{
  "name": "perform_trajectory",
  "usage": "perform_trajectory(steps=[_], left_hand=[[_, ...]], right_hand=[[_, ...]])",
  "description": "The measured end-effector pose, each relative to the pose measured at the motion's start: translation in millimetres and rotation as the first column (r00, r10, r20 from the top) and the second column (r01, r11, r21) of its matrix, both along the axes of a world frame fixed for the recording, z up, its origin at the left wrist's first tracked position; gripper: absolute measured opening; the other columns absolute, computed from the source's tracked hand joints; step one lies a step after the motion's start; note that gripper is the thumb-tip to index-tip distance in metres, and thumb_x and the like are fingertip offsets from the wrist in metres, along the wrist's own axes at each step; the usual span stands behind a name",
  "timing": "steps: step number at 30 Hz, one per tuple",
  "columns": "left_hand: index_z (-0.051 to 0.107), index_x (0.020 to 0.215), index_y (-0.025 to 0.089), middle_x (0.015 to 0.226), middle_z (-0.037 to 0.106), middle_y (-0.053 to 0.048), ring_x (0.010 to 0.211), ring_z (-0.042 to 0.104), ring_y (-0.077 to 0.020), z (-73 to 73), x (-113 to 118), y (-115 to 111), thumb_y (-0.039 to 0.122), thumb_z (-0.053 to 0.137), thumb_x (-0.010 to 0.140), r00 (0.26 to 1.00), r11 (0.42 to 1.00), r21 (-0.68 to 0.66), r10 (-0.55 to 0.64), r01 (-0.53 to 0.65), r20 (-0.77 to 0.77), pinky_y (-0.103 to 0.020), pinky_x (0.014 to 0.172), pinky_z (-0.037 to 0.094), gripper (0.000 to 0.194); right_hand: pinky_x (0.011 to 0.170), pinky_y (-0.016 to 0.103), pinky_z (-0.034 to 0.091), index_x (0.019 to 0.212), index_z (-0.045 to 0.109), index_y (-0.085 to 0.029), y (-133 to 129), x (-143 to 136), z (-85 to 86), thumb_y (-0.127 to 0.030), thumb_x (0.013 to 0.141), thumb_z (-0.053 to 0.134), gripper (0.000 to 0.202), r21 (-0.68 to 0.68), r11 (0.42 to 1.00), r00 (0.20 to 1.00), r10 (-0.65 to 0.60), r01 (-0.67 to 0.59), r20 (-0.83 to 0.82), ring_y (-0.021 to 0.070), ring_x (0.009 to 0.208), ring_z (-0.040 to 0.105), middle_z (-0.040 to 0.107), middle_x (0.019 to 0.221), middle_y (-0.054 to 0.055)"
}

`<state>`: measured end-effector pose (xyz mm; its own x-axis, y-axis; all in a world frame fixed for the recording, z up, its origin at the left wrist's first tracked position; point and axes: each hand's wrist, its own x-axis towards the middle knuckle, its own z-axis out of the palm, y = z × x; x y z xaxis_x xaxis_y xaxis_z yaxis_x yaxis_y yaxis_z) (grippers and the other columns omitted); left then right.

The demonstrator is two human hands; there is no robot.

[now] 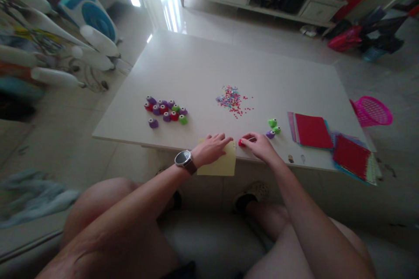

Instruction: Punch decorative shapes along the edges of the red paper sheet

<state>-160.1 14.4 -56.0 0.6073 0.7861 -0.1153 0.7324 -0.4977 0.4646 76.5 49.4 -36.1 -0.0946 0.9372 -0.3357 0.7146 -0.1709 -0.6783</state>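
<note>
My left hand point(212, 147) lies with its fingers stretched over a yellow sheet of paper point(218, 166), which hangs partly past the table's near edge. Just right of the sheet, my right hand point(260, 144) has its fingers closed on a small red craft punch point(241, 142). Beyond that hand stand two green punches point(273, 122) and a purple punch point(270, 134). A heap of tiny coloured paper cutouts point(231, 98) is scattered near the middle of the table. Several purple, red and green punches point(163, 109) stand grouped at the left.
Coloured paper sheets point(312, 130) lie stacked at the right, and another stack point(352, 157) overhangs the corner of the white table point(278, 78). Two small flat items point(290, 158) lie near the front edge. A pink basket point(373, 111) stands beyond the right side.
</note>
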Motion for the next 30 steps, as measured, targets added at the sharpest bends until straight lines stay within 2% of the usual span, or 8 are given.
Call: perform_trajectory(steps=[3, 5, 11, 15, 22, 30], left_hand=[[0.046, 0.149, 0.025, 0.129, 0.060, -0.010, 0.118, 0.062, -0.0270, -1.5, -0.3, 1.0, 0.026, 0.061, 0.102, 1.000, 1.000, -0.003, 0.003, -0.003, 0.014, -0.041, 0.097, 0.046, 0.049], [0.046, 0.148, 0.026, 0.129, 0.060, -0.010, 0.119, 0.061, -0.0270, -2.0, -0.5, 1.5, 0.025, 0.060, 0.102, 1.000, 1.000, -0.010, 0.003, -0.003, 0.016, -0.041, 0.097, 0.046, 0.048], [0.046, 0.147, 0.023, 0.134, 0.058, -0.011, 0.121, 0.063, -0.0275, -1.0, 1.0, 2.6, 0.026, 0.062, 0.100, 0.999, 0.999, -0.041, 0.030, -0.029, 0.024, -0.042, 0.099, 0.049, 0.049], [0.048, 0.142, 0.019, 0.137, 0.054, -0.013, 0.103, 0.068, -0.0238, -3.8, 1.9, 3.4, 0.030, 0.064, 0.099, 0.988, 0.985, -0.088, 0.151, -0.147, 0.032, -0.040, 0.093, 0.053, 0.048], [0.058, 0.116, 0.019, 0.123, 0.058, -0.009, 0.090, 0.067, -0.0204, -9.9, -2.9, 6.1, 0.027, 0.070, 0.094, 0.970, 0.964, -0.138, 0.237, -0.229, 0.047, -0.036, 0.083, 0.054, 0.027], [0.063, 0.110, 0.020, 0.120, 0.061, -0.008, 0.093, 0.067, -0.0211, -5.7, -3.2, 6.7, 0.023, 0.072, 0.091, 0.968, 0.955, -0.175, 0.248, -0.238, 0.039, -0.034, 0.083, 0.052, 0.022]], right_hand=[[0.080, 0.032, 0.055, 0.093, 0.075, -0.019, -3.7, 0.5, -2.1, -0.024, 0.081, 0.079, 0.014, -0.001, 0.998, 0.997, 0.066, -0.066, -0.028, 0.0197, 0.085, 0.071, 0.079, 0.097, 0.006], [0.082, 0.032, 0.055, 0.091, 0.075, -0.019, -5.5, 2.3, -3.3, -0.019, 0.080, 0.077, 0.011, 0.047, 0.992, 0.993, 0.115, -0.114, -0.014, 0.0192, 0.086, 0.071, 0.078, 0.097, 0.006], [0.087, 0.037, 0.051, 0.091, 0.075, -0.020, -3.9, 13.0, -6.8, -0.016, 0.084, 0.069, 0.009, 0.248, 0.954, 0.958, 0.097, -0.167, 0.270, 0.0241, 0.092, 0.067, 0.075, 0.095, 0.007], [0.098, 0.042, 0.048, 0.102, 0.075, -0.019, -4.4, 12.7, -9.4, -0.017, 0.083, 0.070, 0.019, 0.355, 0.899, 0.930, 0.128, -0.256, 0.345, 0.0296, 0.107, 0.064, 0.073, 0.109, 0.011], [0.095, 0.043, 0.045, 0.098, 0.075, -0.021, -9.1, 3.1, -6.6, -0.018, 0.085, 0.069, 0.015, 0.365, 0.885, 0.927, 0.164, -0.289, 0.338, 0.0297, 0.103, 0.060, 0.071, 0.108, 0.011], [0.090, 0.042, 0.042, 0.098, 0.075, -0.022, -14.7, -4.7, -0.5, -0.018, 0.085, 0.070, 0.015, 0.303, 0.891, 0.912, 0.229, -0.337, 0.340, 0.0296, 0.107, 0.059, 0.072, 0.108, 0.009]])
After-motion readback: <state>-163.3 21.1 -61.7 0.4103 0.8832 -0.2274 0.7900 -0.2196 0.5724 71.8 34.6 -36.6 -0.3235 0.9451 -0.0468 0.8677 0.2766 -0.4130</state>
